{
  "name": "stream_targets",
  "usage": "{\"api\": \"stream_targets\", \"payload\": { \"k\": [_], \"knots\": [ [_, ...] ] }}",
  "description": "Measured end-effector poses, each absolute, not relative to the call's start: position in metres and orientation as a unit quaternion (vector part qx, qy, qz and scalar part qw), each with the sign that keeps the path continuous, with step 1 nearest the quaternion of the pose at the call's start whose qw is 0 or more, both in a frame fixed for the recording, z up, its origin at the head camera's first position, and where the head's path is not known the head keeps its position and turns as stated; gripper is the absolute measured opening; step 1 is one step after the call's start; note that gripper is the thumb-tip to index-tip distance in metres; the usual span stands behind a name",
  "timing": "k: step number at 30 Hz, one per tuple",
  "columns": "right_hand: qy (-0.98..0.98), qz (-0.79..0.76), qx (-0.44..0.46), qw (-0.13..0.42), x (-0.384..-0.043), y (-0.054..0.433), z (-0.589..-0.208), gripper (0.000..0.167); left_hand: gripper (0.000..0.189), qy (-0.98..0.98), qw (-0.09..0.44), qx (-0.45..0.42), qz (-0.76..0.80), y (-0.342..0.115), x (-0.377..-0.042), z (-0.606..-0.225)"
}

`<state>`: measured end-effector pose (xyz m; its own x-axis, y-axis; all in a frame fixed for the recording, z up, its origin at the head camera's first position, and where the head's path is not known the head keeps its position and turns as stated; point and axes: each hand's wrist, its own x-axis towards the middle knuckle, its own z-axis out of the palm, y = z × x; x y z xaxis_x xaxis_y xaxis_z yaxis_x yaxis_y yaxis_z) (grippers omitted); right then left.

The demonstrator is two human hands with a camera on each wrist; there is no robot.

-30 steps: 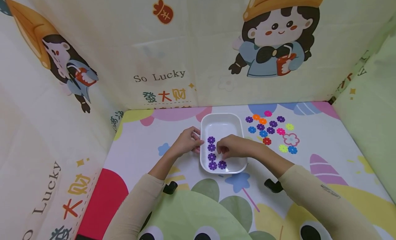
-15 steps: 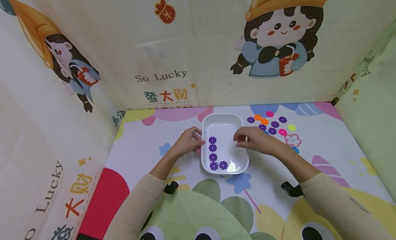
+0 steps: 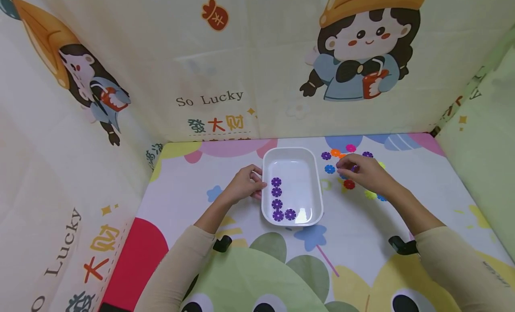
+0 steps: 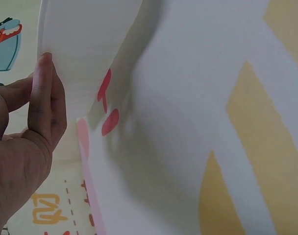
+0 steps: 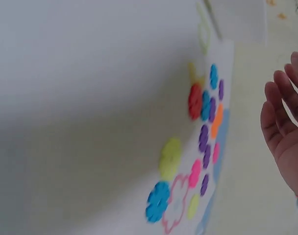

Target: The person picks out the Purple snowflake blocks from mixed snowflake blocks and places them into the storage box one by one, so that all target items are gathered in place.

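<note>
While the tray point(image 3: 299, 178) is pinched at its rim by the left hand point(image 3: 244, 183), flower pieces point(image 3: 330, 169) beside it, beneath the loosely parted right hand point(image 3: 366, 170), could be scattered by brushing fingertips.

Over on the left, the person's bare left hand point(image 3: 246, 182) points inward with bent fingers point(image 4: 41, 93), its beige-sleeved left arm point(image 3: 177, 267) angled far and right. The beige-sleeved right arm point(image 3: 454, 260) slants far and left, its bare right hand point(image 3: 363, 171) loosely curved.
</note>
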<state>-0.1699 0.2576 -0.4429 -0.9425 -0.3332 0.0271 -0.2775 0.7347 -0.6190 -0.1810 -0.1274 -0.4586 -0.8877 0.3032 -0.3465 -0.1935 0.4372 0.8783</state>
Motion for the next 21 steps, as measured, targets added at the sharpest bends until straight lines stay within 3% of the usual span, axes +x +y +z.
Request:
{"api": "stream_targets", "payload": {
  "k": [5, 11, 21],
  "knots": [
    [0.944, -0.300, -0.134, 0.038, -0.176, 0.279, -0.453, 0.029, 0.038, 0.816, 0.233, 0.035, 0.528, -0.127, -0.181, -0.459],
    [0.950, -0.288, -0.101, 0.071, -0.182, 0.297, -0.465, 0.038, 0.038, 0.819, 0.231, 0.036, 0.524, -0.126, -0.182, -0.459],
    [0.958, -0.259, -0.068, 0.100, -0.194, 0.306, -0.482, 0.039, 0.037, 0.820, 0.233, 0.033, 0.522, -0.126, -0.182, -0.459]
  ]
}}
